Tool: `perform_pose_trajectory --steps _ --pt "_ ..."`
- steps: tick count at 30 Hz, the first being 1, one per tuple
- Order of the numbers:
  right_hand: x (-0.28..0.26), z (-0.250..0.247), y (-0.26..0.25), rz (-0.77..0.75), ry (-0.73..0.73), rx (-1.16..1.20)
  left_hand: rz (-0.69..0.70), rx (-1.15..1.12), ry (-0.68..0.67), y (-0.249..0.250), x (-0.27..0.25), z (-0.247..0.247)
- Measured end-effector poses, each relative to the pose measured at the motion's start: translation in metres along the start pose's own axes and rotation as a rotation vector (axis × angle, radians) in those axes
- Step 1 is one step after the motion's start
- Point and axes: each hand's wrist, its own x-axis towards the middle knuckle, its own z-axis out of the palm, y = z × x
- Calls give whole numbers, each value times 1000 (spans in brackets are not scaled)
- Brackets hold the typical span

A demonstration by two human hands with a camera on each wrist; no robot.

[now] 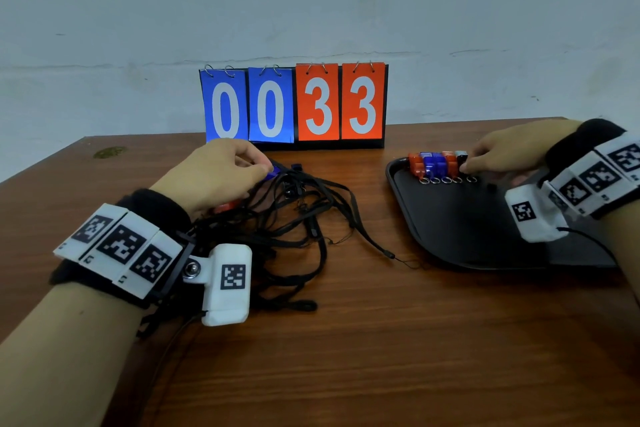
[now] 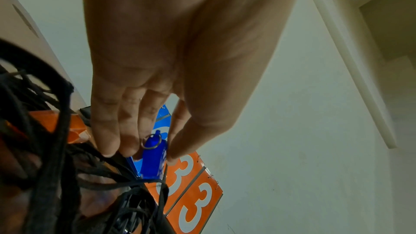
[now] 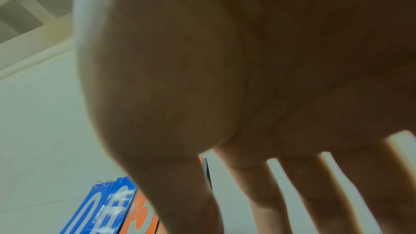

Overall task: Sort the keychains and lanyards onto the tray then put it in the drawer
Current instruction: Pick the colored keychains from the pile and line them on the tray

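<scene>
A tangle of black lanyards [image 1: 294, 218] lies on the wooden table left of centre. My left hand [image 1: 266, 168] hovers over its far side and pinches a blue keychain [image 2: 154, 157] between thumb and fingers. An orange keychain [image 1: 227, 206] lies under that hand among the cords. On the right, a black tray [image 1: 467, 236] carries a row of orange and blue keychains [image 1: 433, 163] along its far edge. My right hand [image 1: 465, 161] pinches a black keychain [image 1: 461, 156] at the row's right end. In the right wrist view the fingers [image 3: 263, 193] point down and their tips are out of frame.
A flip scoreboard [image 1: 294, 104] reading 0033 stands at the back of the table against the wall. Bare wood [image 1: 381, 340] stretches in front of the lanyards and the tray. The table's left edge runs close to the lanyard pile.
</scene>
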Motion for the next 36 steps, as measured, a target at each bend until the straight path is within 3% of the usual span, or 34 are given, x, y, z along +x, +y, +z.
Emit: perform_pose_trajectory --steps 8,15,20,26,32,36 --pt "2 0 -1 21 -34 -147 6 -41 -11 1 0 1" --pt "-1 -4 -4 -10 80 -179 -67 -116 -59 5 0 2" --pt "-24 -2 -24 -224 161 -96 -73 -267 -116 8 -1 6" --pt "-42 7 -47 -443 126 97 -1 -217 -209 9 -5 6" --pt "-54 17 -63 -624 36 196 119 -398 -343 15 -10 11" --pt "-62 18 -68 -706 -9 271 180 -370 -419 16 -15 13"
